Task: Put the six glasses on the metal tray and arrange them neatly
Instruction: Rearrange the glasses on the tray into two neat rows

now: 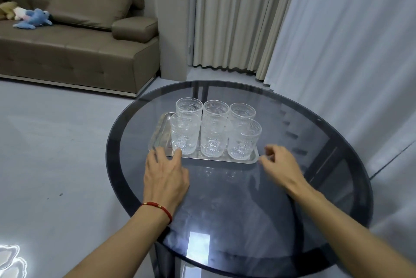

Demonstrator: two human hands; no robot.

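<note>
Several clear patterned glasses stand upright in two rows on the metal tray. The back row starts with a glass at the left; the front row runs from a left glass to a right glass. My left hand lies at the tray's near left corner, fingers spread, fingertips touching the rim beside the front left glass. My right hand hovers at the tray's near right corner, fingers loosely curled, holding nothing.
The tray rests on a round dark glass table. A brown sofa with plush toys stands at the back left. Curtains hang behind and to the right. Grey floor surrounds the table.
</note>
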